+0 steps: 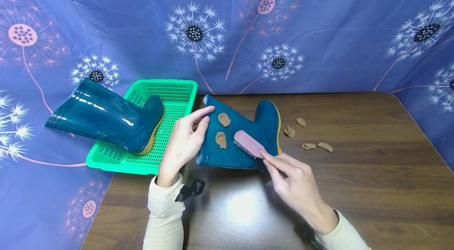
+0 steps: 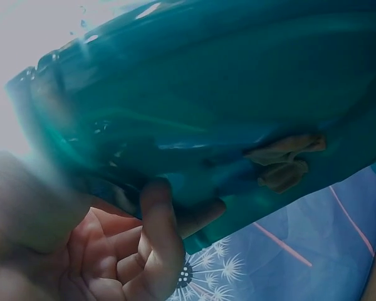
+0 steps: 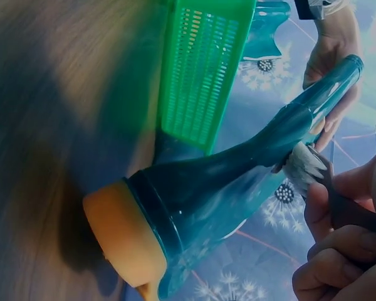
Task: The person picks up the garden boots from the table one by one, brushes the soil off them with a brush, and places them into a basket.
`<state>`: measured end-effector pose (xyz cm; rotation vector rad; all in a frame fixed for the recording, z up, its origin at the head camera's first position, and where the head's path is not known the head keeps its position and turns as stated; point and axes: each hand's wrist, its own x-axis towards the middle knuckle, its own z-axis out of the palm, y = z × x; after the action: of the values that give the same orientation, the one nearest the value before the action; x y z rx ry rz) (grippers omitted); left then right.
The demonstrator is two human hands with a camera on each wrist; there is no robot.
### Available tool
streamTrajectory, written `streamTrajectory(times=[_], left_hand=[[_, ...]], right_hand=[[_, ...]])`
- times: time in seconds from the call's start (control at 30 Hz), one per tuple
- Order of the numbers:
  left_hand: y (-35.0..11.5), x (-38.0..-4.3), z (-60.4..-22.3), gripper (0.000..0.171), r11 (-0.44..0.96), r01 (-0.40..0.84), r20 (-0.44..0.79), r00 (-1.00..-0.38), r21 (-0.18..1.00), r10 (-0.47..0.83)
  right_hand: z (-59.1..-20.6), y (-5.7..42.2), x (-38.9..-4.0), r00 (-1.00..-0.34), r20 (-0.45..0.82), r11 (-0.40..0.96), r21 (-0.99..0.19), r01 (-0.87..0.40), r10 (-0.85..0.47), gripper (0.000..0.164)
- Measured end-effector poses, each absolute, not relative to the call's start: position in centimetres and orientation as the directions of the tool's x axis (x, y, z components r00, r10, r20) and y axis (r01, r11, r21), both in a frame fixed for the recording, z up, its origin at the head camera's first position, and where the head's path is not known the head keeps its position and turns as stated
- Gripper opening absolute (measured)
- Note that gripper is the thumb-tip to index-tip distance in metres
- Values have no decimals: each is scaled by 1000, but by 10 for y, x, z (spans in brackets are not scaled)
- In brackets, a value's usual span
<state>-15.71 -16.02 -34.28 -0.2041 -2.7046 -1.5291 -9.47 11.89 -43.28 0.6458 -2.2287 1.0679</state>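
A teal rubber boot (image 1: 241,118) with a yellow sole lies on its side on the table. My left hand (image 1: 186,139) holds it by the top edge of the shaft, thumb and index finger against the rubber in the left wrist view. Two tan, clay-like lumps (image 1: 224,119) stick to the shaft. With my right hand (image 1: 294,181) I pinch the handle of a pink scrubbing brush (image 1: 249,143), its bristles facing down on the shaft. In the right wrist view the pale bristles (image 3: 304,166) touch the boot beside a lump.
Left of the boot stands a green plastic basket (image 1: 177,104). A second teal boot (image 1: 103,112) lies in it, its shaft sticking out over the left rim. Several tan lumps (image 1: 289,131) lie on the wooden table (image 1: 372,187) beyond the sole. A blue dandelion-print cloth (image 1: 142,25) hangs behind.
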Motion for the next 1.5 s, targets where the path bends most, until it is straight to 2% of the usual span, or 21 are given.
streamTrajectory(times=[0.3,0.47,0.6,0.77,0.97,1.1,1.27,1.5], left_hand=[[-161,-156,-343,38,509,117,74,-992,853,105],[-162,-156,-344,38,510,124,81,-991,851,107],[-162,-156,-344,38,511,128,87,-991,850,103],[-161,-156,-344,38,510,134,92,-990,850,107],[-162,-156,-343,38,513,139,97,-989,847,107],[-163,-156,-344,38,515,139,100,-990,846,104],[-164,-156,-344,38,511,129,93,-991,850,96],[-163,-156,-344,38,514,136,93,-990,847,107]], right_hand=[[-429,126,-95,-672,735,610,-490,-623,-96,30],[-431,121,-93,-666,728,552,-491,-674,-166,30],[-431,118,-90,-689,689,557,-489,-671,-226,33],[-425,125,-91,-714,675,613,-489,-620,-185,29],[-420,129,-96,-690,716,632,-486,-603,-108,27],[-423,122,-97,-668,726,588,-472,-657,-164,33],[-426,120,-95,-691,686,589,-468,-659,-229,32],[-417,133,-95,-755,642,676,-499,-543,-133,25]])
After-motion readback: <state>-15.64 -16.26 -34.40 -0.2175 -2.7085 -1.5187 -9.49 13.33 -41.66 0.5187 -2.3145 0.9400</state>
